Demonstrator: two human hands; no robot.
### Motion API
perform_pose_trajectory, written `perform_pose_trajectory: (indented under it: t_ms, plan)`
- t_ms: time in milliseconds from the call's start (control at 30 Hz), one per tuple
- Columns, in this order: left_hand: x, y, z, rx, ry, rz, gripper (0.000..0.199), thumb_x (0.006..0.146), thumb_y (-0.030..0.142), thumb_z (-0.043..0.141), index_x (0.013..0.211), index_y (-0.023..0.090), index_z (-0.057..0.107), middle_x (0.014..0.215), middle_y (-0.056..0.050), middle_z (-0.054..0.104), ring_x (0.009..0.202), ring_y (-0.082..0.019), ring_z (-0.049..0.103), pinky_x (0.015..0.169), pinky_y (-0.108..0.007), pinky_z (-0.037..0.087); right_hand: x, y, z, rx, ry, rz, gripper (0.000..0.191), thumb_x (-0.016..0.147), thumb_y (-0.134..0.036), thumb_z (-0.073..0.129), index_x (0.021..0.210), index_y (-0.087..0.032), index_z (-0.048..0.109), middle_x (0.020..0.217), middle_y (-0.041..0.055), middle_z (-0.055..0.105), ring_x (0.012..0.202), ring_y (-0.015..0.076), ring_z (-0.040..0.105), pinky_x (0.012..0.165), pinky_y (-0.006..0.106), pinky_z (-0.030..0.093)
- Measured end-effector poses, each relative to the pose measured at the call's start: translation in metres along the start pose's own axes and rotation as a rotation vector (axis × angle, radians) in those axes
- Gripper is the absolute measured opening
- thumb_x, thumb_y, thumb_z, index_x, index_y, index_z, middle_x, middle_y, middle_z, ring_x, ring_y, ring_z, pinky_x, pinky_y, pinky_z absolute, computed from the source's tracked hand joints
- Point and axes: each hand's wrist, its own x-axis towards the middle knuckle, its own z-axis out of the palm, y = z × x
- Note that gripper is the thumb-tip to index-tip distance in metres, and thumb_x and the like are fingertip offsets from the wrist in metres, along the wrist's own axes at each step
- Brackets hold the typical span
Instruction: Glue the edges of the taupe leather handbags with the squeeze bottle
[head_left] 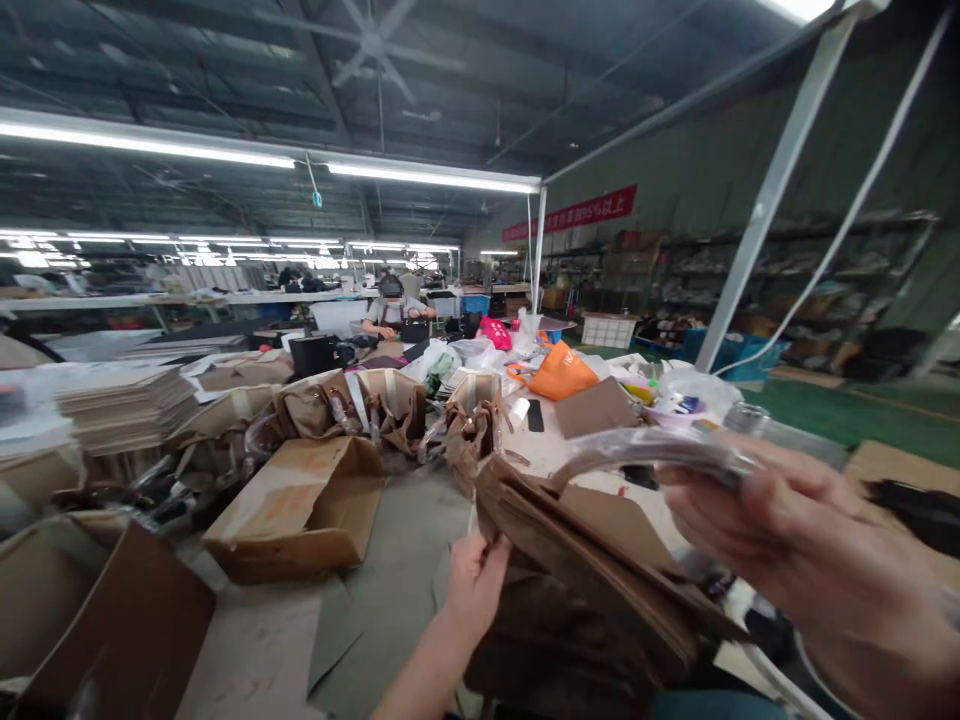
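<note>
A brown handbag (577,570) is held tilted close in front of me, over the near edge of the table. My left hand (476,585) pinches the bag's left upper edge between thumb and fingers. On the other side, my right hand (795,530) is closed around the bag's handle (637,447), which is wrapped in clear plastic and pulled up to the right. The right hand is slightly blurred. The bag's lower part runs out of view at the bottom.
An open cardboard box (300,505) lies left of centre, with another carton (112,610) nearer. Several brown bags (394,405) stand in a row behind. Beyond are stacked boards (124,405), an orange bag (562,372), a phone (535,415) and a seated person (394,305). A metal post (776,190) rises at right.
</note>
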Motion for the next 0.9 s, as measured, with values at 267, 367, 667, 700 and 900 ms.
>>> perform_pose_trajectory:
  t_ms: [267,367,667,700,900]
  plan:
    - [0.027,0.012,-0.051,-0.743,0.141,-0.772,0.035,0.077,0.03,0.067,0.107,0.013,0.066,0.09,-0.01,0.075,0.087,-0.025,0.07,0.086,-0.037,0.052,0.097,0.14,0.034,-0.743,0.115,-0.271,0.025,0.092,-0.037,0.049,0.101,-0.02,0.066,0.085,0.0043,0.06,0.079,0.0169,0.056,0.073,0.03,0.046]
    - [0.007,0.004,-0.059,-0.859,0.115,-1.012,0.033,0.081,0.032,0.064,0.103,0.007,0.067,0.089,-0.013,0.075,0.089,-0.026,0.07,0.088,-0.037,0.052,0.09,0.193,0.04,-1.12,0.005,-0.206,0.028,0.092,-0.032,0.047,0.105,-0.02,0.07,0.095,0.01,0.059,0.09,0.0218,0.055,0.081,0.034,0.046]
    - [-0.067,-0.018,-0.057,-1.035,0.295,-1.128,0.034,0.086,0.032,0.056,0.096,0.002,0.068,0.082,-0.015,0.075,0.087,-0.027,0.071,0.09,-0.039,0.052,-0.049,0.216,0.029,-0.686,-0.03,0.429,0.066,0.09,-0.055,0.045,0.145,-0.02,0.036,0.104,0.0104,0.063,0.095,0.0239,0.061,0.09,0.042,0.05]
    - [-0.069,-0.018,-0.056,-1.057,0.29,-1.129,0.035,0.087,0.033,0.055,0.097,0.002,0.069,0.084,-0.016,0.075,0.087,-0.028,0.071,0.091,-0.04,0.051,-0.067,0.217,0.025,-0.594,0.013,0.536,0.074,0.087,-0.058,0.048,0.148,-0.021,0.03,0.117,0.0123,0.061,0.107,0.0261,0.059,0.094,0.044,0.048]
    - [-0.07,-0.023,-0.048,-1.052,0.222,-1.159,0.039,0.09,0.035,0.047,0.092,0.005,0.072,0.088,-0.014,0.075,0.088,-0.027,0.071,0.095,-0.041,0.049,-0.113,0.248,0.029,-0.154,0.085,0.834,0.092,0.076,-0.074,0.05,0.149,-0.02,0.03,0.152,0.0153,0.034,0.142,0.0309,0.027,0.116,0.051,0.022]
